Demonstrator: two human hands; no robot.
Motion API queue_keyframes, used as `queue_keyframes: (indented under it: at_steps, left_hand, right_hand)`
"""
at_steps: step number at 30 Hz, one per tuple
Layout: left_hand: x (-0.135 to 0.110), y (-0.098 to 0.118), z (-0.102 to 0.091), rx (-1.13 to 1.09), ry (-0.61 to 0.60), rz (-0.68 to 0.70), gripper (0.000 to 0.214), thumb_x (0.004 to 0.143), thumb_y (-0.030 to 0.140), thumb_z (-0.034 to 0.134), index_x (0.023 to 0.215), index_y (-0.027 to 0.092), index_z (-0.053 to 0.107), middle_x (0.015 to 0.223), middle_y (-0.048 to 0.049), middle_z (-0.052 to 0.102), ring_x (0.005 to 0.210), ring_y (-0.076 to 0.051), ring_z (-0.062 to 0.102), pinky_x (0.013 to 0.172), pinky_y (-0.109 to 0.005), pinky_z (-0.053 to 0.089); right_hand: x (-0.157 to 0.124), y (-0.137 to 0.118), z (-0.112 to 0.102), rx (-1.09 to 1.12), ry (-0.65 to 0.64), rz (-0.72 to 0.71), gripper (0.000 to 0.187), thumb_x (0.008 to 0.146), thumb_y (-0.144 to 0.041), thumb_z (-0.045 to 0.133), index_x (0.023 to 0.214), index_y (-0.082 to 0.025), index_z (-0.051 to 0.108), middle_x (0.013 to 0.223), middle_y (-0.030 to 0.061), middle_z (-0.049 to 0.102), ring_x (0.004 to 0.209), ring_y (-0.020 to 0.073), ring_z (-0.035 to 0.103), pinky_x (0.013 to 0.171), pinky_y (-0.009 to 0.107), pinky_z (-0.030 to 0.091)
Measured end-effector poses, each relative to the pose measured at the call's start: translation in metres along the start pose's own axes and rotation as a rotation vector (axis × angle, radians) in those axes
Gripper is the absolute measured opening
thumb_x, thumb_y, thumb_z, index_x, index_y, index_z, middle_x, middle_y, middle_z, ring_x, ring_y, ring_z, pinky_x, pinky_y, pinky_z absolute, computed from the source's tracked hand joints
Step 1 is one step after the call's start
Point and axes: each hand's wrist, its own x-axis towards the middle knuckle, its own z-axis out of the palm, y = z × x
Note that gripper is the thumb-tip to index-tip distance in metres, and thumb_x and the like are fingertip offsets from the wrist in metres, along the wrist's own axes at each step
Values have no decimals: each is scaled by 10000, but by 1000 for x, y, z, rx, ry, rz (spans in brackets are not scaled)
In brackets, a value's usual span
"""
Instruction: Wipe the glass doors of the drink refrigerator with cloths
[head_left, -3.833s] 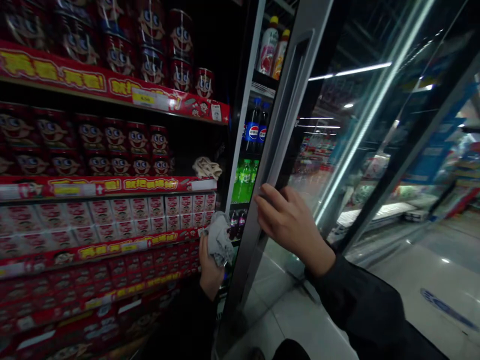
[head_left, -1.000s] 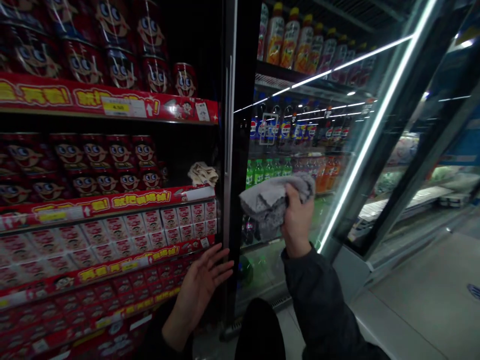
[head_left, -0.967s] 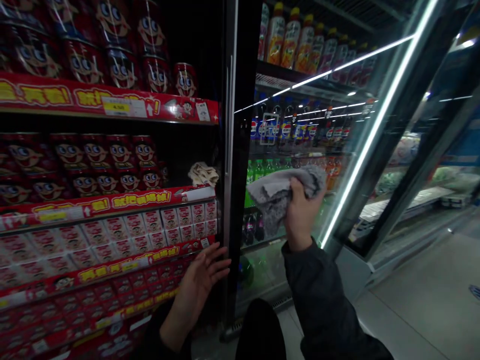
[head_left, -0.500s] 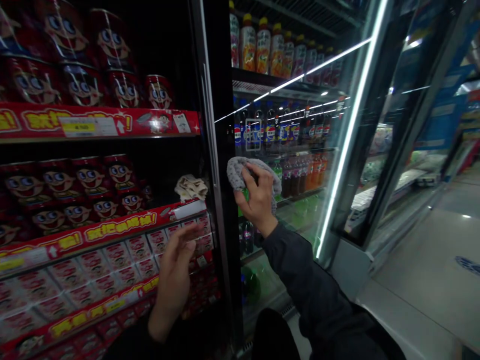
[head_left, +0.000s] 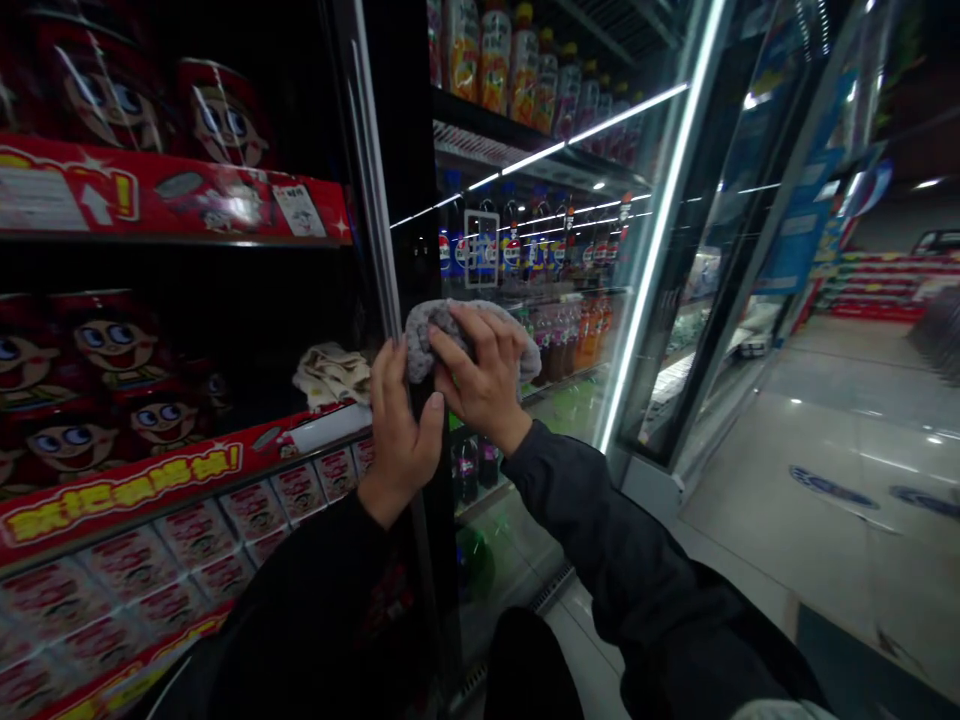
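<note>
My right hand (head_left: 480, 375) presses a grey cloth (head_left: 442, 325) flat against the glass door (head_left: 547, 330) of a drinks cooler, fingers spread over the cloth. My left hand (head_left: 401, 425) rests on the dark door frame (head_left: 375, 230) beside it, its fingertips touching the cloth's left edge. Behind the glass stand rows of cola bottles (head_left: 510, 250) and orange and green soft-drink bottles (head_left: 577, 330).
Red shelves (head_left: 150, 470) of cartoon-face cans and small cartons fill the left side. A crumpled beige cloth (head_left: 330, 370) lies on the shelf near the cooler. More cooler doors (head_left: 757, 230) run to the right. A shiny tiled aisle floor (head_left: 825, 470) stretches to the right.
The cooler door, held ajar earlier, is now shut. The cloth passed from my left hand to my right. My left hand rose from the shelf to the frame beside the cloth.
</note>
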Motion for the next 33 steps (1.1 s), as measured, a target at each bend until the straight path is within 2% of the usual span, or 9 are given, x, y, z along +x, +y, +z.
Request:
queue_keyframes:
  at_steps: [2, 5, 11, 18, 23, 26, 28, 31, 33]
  left_hand:
    - [-7, -5, 7, 36, 19, -1, 688, 1103, 575, 489, 1686, 216, 420, 1664, -195, 509, 1564, -345, 514, 1338, -582, 392]
    - [-14, -7, 8, 84, 17, 5, 626, 1092, 549, 506, 1622, 216, 529, 1600, -178, 527, 1496, -352, 543, 1296, -568, 419]
    - [-15, 1, 4, 102, -23, 5, 489, 1066, 407, 571, 1509, 221, 665, 1602, -160, 488, 1450, -357, 540, 1223, -518, 436]
    - [-19, -2, 7, 110, -1, 18, 523, 1053, 366, 562, 1555, 225, 601, 1620, -174, 516, 1516, -362, 538, 1279, -553, 417]
    - [-22, -5, 8, 83, -9, 9, 560, 1098, 444, 494, 1603, 206, 534, 1623, -198, 560, 1549, -353, 537, 1269, -533, 414]
    - [-24, -8, 9, 36, 3, 19, 672, 1131, 532, 417, 1709, 193, 371, 1644, -216, 568, 1566, -341, 534, 1270, -515, 399]
    - [-24, -9, 9, 2, 7, 35, 726, 1146, 555, 370, 1761, 186, 262, 1691, -229, 530, 1585, -337, 518, 1270, -500, 386]
    - [-24, -10, 8, -26, -32, 27, 752, 1157, 572, 293, 1792, 179, 198, 1757, -232, 466, 1628, -339, 473, 1286, -486, 352]
    - [-25, -10, 7, -26, -67, 4, 759, 1159, 585, 230, 1794, 169, 211, 1772, -225, 456, 1648, -343, 450, 1299, -482, 333]
  right_hand:
    - [-2, 0, 3, 43, -98, 45, 478, 1086, -420, 533, 1552, -422, 635, 1711, 20, 559, 1660, 357, 437, 1387, 661, 309]
    - [-9, 10, 1, 45, -121, 30, 528, 1083, -432, 516, 1606, -429, 590, 1753, -1, 516, 1728, 347, 337, 1437, 664, 192]
    - [-28, 84, -4, -75, -3, 79, 558, 1100, -480, 392, 1601, -327, 586, 1767, 71, 492, 1756, 307, 272, 1434, 685, 101]
    - [-40, 190, -36, -130, 16, 490, 748, 1095, -628, 245, 1664, -220, 509, 1816, 148, 405, 1759, 277, 248, 1425, 649, 152]
    - [-26, 224, -58, -35, 93, 799, 909, 1065, -732, 241, 1659, -87, 480, 1754, 247, 451, 1719, 340, 318, 1431, 633, 161]
    - [-7, 217, -51, -23, 122, 835, 918, 1084, -739, 144, 1650, -104, 489, 1722, 253, 473, 1681, 380, 365, 1398, 722, 168]
    - [4, 193, -36, -12, 132, 835, 877, 1099, -718, 145, 1663, -136, 481, 1748, 230, 445, 1697, 377, 332, 1397, 737, 147]
    - [12, 123, -13, -32, 132, 700, 788, 1126, -644, 175, 1723, -184, 404, 1834, 177, 326, 1745, 341, 244, 1414, 701, 147]
    - [12, 63, -4, -72, 81, 449, 708, 1150, -577, 165, 1745, -252, 368, 1862, 124, 288, 1764, 310, 212, 1409, 670, 203]
